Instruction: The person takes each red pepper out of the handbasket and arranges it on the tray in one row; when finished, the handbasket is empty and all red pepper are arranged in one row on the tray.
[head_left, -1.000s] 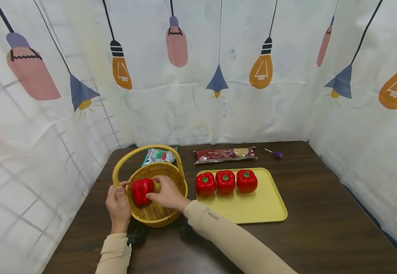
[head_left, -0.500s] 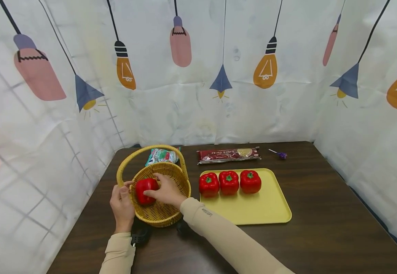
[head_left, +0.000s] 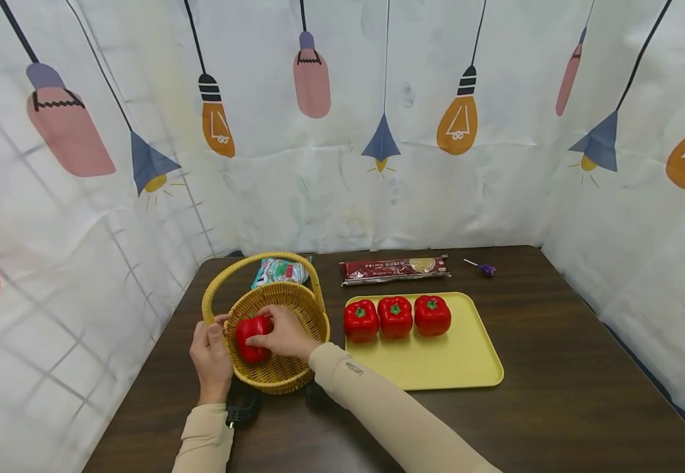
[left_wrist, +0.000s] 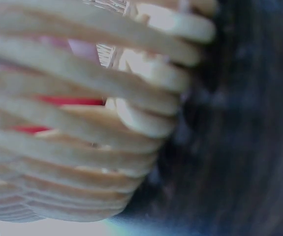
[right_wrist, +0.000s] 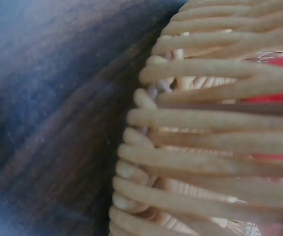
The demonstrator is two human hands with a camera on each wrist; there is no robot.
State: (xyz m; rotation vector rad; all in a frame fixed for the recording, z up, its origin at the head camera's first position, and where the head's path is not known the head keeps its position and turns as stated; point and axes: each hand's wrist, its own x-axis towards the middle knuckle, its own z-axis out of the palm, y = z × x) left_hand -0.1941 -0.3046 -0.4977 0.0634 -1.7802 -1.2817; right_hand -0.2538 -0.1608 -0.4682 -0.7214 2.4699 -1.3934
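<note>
A red bell pepper lies inside the yellow wicker basket, against its left side. My right hand reaches in over the basket's right side and pinches this pepper between thumb and fingers. At the left rim, by the foot of the arched handle, my left hand grips the basket. Through the weave, bits of red show in the left wrist view and the right wrist view, where the basket wall hides both hands' fingers.
Right of the basket, a yellow tray bears a row of three red bell peppers. Behind stand a maroon spaghetti packet, a purple lollipop and, partly behind the basket, a colourful snack bag. A printed curtain encloses the dark table.
The right hand has shifted the pepper slightly toward the near side of the basket and tilted it. The left hand keeps its grip. The head view has swung slightly left.
</note>
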